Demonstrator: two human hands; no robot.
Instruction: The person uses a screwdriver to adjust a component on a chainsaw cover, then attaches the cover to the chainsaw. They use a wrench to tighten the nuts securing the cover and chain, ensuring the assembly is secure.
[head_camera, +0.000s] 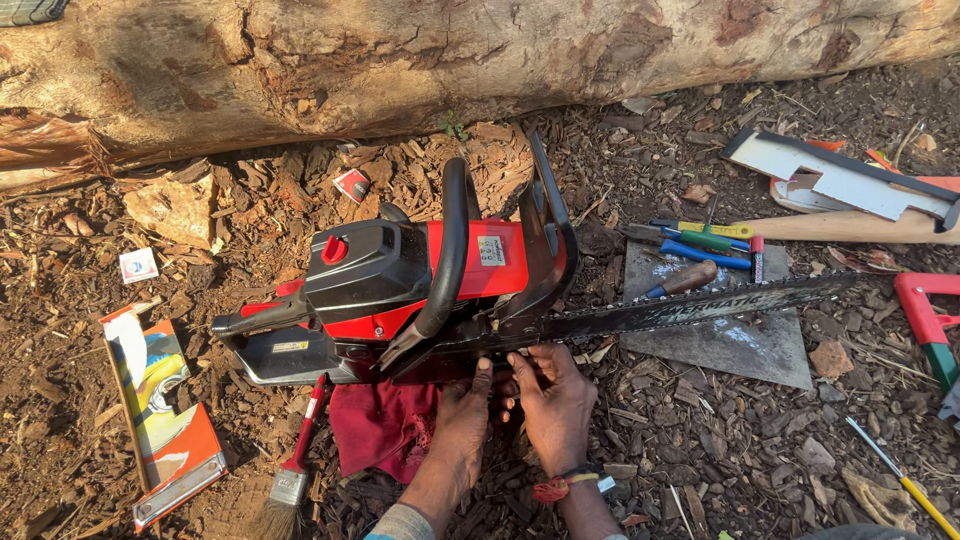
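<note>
A red and black chainsaw (400, 275) lies on the bark-strewn ground, its guide bar and chain (690, 308) pointing right. Both of my hands work at the near side of its body, where the bar meets the housing. My left hand (462, 410) presses its fingers against the underside of the saw. My right hand (550, 395) pinches something small at the same spot; I cannot make out what it is. A dark red cloth (385, 425) lies under the saw beside my left wrist.
A big log (450, 50) runs across the back. A paintbrush (290, 470) and a colourful box (160, 420) lie to the left. Screwdrivers and files (700, 245) rest on a grey sheet (740, 345) on the right, with a bar cover (850, 180) and red tool (925, 315) beyond.
</note>
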